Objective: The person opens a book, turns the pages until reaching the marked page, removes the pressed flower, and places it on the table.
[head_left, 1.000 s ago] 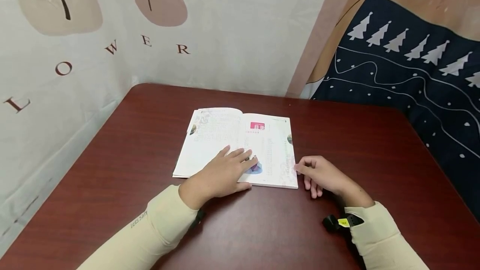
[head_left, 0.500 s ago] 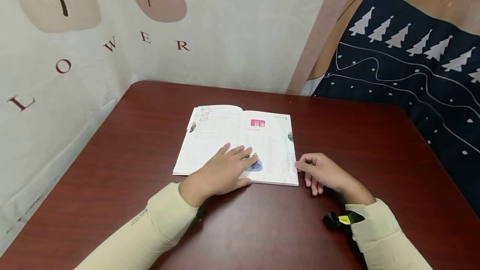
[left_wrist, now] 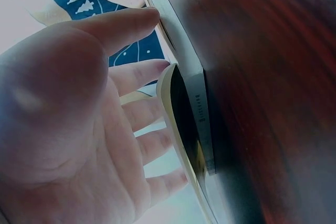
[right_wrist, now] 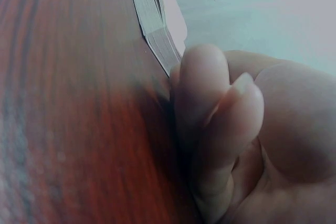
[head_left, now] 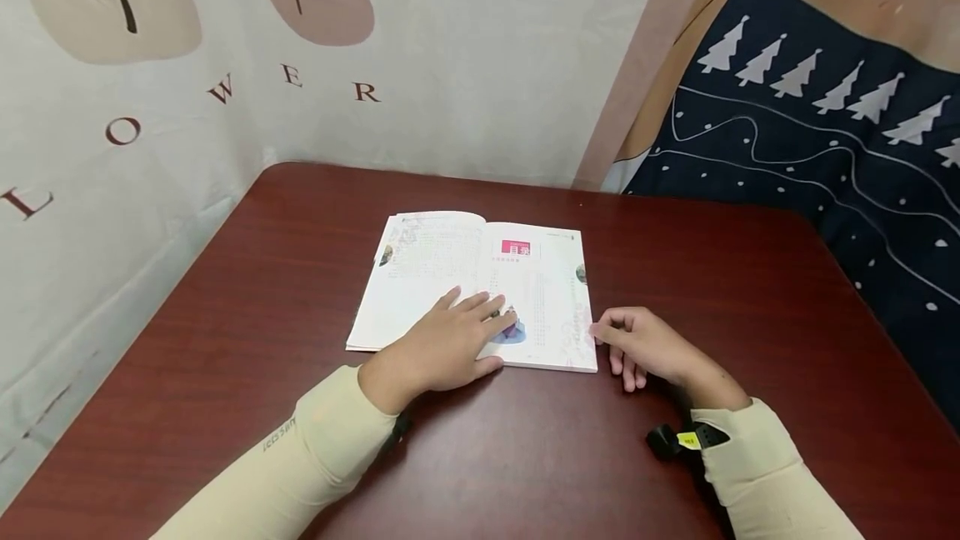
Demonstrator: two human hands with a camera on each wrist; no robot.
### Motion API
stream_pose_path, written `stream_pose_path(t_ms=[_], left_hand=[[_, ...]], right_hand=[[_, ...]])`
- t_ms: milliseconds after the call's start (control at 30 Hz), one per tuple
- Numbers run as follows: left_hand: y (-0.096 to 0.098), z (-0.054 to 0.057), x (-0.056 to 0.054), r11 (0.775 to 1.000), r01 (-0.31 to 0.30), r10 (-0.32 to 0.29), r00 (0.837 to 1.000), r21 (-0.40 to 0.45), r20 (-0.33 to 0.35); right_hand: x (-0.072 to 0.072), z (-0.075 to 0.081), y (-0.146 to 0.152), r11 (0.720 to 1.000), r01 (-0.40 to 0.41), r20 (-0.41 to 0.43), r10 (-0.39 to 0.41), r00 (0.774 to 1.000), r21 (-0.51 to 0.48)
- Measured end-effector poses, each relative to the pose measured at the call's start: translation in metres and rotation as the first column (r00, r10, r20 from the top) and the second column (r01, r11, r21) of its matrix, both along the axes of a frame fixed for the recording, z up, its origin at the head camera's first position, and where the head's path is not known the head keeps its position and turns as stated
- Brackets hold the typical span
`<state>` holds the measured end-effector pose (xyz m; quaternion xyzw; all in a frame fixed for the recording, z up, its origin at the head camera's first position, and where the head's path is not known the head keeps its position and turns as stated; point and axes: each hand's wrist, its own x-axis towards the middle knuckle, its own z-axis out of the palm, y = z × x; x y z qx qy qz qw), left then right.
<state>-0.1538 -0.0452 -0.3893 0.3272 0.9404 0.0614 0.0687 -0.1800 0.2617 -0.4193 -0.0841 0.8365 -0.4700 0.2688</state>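
An open book (head_left: 427, 273) lies on the table, its right page carrying a pink heading block and a small coloured picture. My left hand (head_left: 442, 346) rests on the lower middle of the pages with its fingers spread. In the left wrist view, the fingers of my left hand (left_wrist: 68, 124) reach over the raised page edges of the book (left_wrist: 189, 61). At the lower right edge of the book, my right hand (head_left: 651, 348) pinches the edge between thumb and bent forefinger. The right wrist view has my right hand (right_wrist: 226, 124) with curled fingers beside the book's corner (right_wrist: 160, 40).
The dark red table (head_left: 495, 457) extends around the book on all sides. A pale curtain (head_left: 480, 65) printed with letters hangs behind it. At the right hangs a navy cloth (head_left: 810, 140) with white trees. A black wrist device (head_left: 663, 442) sits at the right cuff.
The head view has tilted slightly, so the scene sits a little higher than one second ago. Both hands and the book keep their places.
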Motion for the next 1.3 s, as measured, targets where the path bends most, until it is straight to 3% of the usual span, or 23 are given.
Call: stream_pose_path(t_ms=[933, 1300], left_hand=[[-0.0001, -0.0003, -0.0005, 0.999, -0.017, 0.018, 0.999, -0.027, 0.04], [0.0008, -0.0011, -0.0017, 1.0, -0.012, 0.013, 1.0, -0.028, 0.022]], right_hand=[[-0.0002, -0.0009, 0.0001, 1.0, -0.011, 0.0, 0.011, 1.0, -0.015], [0.0004, -0.0003, 0.0005, 0.996, 0.018, 0.058, -0.013, 0.998, -0.083]])
